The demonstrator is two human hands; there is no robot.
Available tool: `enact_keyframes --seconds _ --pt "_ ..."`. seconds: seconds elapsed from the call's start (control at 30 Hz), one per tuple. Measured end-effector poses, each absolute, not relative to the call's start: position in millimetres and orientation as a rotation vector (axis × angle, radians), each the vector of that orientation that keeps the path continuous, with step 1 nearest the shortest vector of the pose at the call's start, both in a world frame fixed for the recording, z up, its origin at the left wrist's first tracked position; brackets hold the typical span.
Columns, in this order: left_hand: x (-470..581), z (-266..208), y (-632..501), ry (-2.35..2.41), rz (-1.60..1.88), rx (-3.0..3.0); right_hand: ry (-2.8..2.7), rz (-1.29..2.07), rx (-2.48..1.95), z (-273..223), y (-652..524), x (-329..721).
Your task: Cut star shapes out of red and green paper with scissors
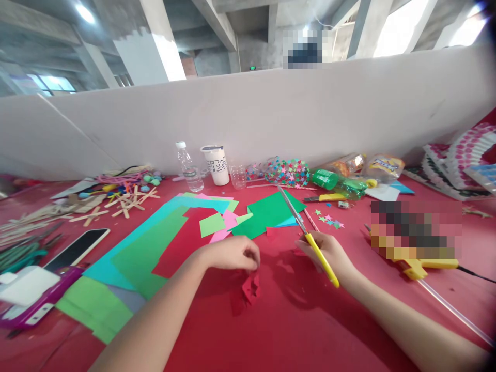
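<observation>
My left hand [236,253] is closed in a pinch on a small red paper cutout [251,289] with openings in it, which hangs just above the red table. A pair of yellow-handled scissors [320,261] rests in my right hand [329,253], blades pointing up and away from me. Near the right fingertips is a small red scrap of paper [298,252]; whether they touch it is hard to see. Beyond my hands lie a dark green sheet [267,212], a light green square [212,225] and pink pieces [229,219].
Coloured sheets [149,248] and a phone [79,248] lie left, near craft sticks [129,201]. A water bottle [189,168] and white cup [216,165] stand at the back. A yellow glue gun [413,266] is at right, with a green bottle [339,182] behind.
</observation>
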State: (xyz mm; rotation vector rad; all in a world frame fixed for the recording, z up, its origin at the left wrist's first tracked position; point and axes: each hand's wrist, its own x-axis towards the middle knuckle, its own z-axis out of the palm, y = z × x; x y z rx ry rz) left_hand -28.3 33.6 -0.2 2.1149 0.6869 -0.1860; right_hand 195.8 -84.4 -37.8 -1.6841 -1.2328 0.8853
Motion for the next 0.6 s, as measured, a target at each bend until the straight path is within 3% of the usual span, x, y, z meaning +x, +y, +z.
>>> enact_keyframes --seconds 0.17,0.4,0.6 --pt "-15 -13 34 0.959 0.507 2.329 -1.277 0.840 -1.700 -33 -87 196" --pt "-1 -40 23 0.766 0.445 2.776 -1.473 0.790 -1.735 -38 -91 183" --pt "-1 -41 22 0.741 0.463 2.787 -1.416 0.636 -1.895 -48 -85 187"
